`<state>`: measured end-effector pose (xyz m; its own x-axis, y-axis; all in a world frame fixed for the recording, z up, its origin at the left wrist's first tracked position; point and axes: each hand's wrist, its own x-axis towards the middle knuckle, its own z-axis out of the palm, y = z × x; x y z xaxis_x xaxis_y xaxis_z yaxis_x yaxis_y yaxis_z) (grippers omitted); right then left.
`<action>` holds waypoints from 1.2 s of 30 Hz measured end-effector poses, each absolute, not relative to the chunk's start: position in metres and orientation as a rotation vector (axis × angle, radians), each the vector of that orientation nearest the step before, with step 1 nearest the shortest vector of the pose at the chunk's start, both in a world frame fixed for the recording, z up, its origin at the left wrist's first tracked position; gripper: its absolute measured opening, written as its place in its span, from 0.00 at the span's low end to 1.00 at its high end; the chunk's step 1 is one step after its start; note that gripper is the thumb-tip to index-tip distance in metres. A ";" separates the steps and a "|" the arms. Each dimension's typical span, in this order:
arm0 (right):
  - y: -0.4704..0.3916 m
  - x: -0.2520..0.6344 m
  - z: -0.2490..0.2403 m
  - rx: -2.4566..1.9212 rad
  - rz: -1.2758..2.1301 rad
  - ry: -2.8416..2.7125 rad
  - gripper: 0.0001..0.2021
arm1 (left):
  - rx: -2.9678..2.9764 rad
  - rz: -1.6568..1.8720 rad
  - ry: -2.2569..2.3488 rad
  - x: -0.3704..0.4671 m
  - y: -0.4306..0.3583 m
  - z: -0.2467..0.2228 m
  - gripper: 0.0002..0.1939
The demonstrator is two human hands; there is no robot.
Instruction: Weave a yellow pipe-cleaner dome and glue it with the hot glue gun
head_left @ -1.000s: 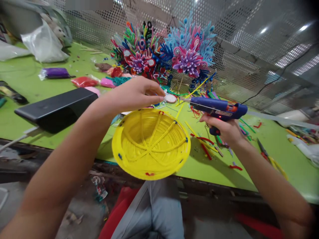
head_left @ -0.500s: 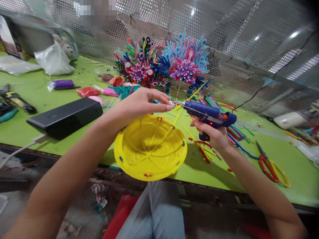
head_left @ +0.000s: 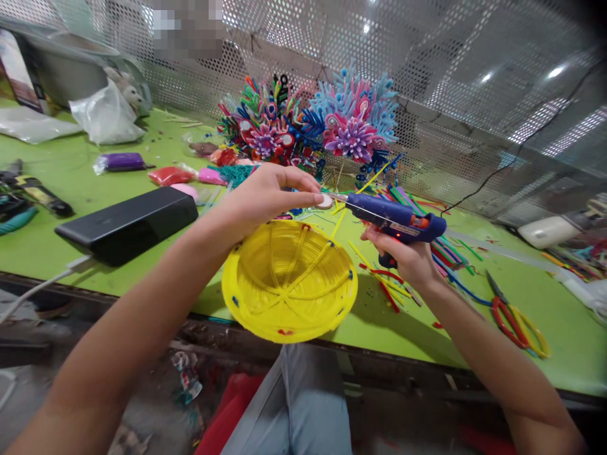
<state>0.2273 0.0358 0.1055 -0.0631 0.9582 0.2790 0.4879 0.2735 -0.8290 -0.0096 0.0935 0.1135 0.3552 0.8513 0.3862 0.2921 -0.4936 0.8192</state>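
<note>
My right hand [head_left: 403,253] is wrapped round the handle of a blue glue gun [head_left: 393,216], whose nozzle points left. Just left of the nozzle, the thumb and fingers of my left hand [head_left: 279,193] pinch a small whitish round piece [head_left: 324,201]. Below my left hand, a yellow bowl-shaped piece [head_left: 284,316] with ribs inside and small blue and red marks on its rim tilts toward me at the table's front edge. A thin yellow strip [head_left: 372,177] rises behind the nozzle.
Colourful flower-like decorations [head_left: 353,126] stand at the back of the green table [head_left: 474,322]. A black box [head_left: 126,224] with a white cable lies left. Scissors [head_left: 516,322] lie right, near coloured strips [head_left: 391,284]. Small packets [head_left: 171,175] lie behind the box.
The whitish round piece at my left fingertips shows more clearly, close to the nozzle. The glue gun has shifted slightly left, and the yellow bowl-shaped piece appears slightly further right.
</note>
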 end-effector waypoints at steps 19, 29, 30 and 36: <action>0.044 0.229 0.099 -1.440 0.809 -1.584 0.13 | 2.591 1.494 1.034 -0.016 0.085 0.119 0.12; 0.045 0.218 0.101 -1.462 0.837 -1.599 0.14 | 2.733 1.205 1.166 -0.018 0.084 0.118 0.09; 0.045 0.217 0.102 -1.464 0.834 -1.600 0.14 | 2.725 1.205 1.153 -0.017 0.084 0.117 0.09; 0.044 0.214 0.104 -1.488 0.821 -1.624 0.14 | 2.635 1.222 1.061 -0.014 0.086 0.115 0.08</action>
<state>0.2136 0.0438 0.1037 -0.0206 0.9932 0.1149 0.4965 0.1099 -0.8610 -0.0135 0.0858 0.1151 0.4522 0.6040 0.6563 0.5650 -0.7633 0.3132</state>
